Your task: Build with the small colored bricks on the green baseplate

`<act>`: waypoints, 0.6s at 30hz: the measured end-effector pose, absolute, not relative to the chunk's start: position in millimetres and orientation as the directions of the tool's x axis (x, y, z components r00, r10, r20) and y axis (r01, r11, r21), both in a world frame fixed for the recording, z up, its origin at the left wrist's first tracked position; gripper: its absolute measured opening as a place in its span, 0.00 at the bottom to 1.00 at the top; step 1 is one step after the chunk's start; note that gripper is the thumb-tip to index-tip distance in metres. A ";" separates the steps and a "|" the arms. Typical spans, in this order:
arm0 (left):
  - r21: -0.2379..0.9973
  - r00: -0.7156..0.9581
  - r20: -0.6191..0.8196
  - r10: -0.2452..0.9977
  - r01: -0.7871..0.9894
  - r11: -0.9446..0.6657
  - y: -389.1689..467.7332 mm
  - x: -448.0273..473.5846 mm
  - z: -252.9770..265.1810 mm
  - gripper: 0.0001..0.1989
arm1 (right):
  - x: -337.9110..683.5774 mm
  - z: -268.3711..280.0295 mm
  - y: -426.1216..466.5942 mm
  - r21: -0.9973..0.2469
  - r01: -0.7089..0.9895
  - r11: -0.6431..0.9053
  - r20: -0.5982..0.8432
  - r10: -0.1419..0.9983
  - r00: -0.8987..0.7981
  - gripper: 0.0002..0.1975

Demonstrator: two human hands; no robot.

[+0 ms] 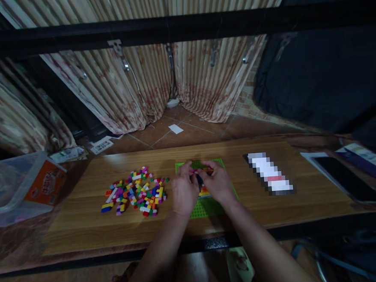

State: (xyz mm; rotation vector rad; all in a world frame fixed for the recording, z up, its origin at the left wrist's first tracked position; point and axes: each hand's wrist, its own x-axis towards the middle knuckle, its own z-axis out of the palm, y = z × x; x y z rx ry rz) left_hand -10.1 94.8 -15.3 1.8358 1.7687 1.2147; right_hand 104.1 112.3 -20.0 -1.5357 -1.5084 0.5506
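Observation:
A green studded baseplate lies on the wooden board in front of me. Over its middle, my left hand and my right hand come together with fingers bent inward. Between them sit colourful toy bricks, yellow and blue among them, partly covered by my hands. A small pinkish piece shows at the fingertips, but which hand grips it is hard to make out. Left of the plate spreads a loose pile of toy bricks in many colours.
The wooden board carries a blurred-out phone-like object on the right. Beyond it lies a dark tablet-like slab. A clear plastic bin with an orange label stands at the left. A black bar crosses in front of striped curtains.

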 end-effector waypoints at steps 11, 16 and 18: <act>0.733 -0.157 0.353 0.922 0.659 -0.169 93.9 -6.1 -12.9 0.20 | 101.4 -27.1 116.0 -0.808 0.578 0.119 0.262 0.950 0.170 0.13; 0.743 -0.172 0.353 0.920 0.649 -0.164 94.1 -4.7 -11.2 0.19 | 100.8 -27.5 115.0 -0.804 0.581 0.129 0.283 0.942 0.183 0.12; 0.744 -0.172 0.351 0.920 0.648 -0.163 94.3 -4.6 -11.1 0.19 | 100.7 -27.9 114.7 -0.807 0.574 0.141 0.297 0.936 0.188 0.10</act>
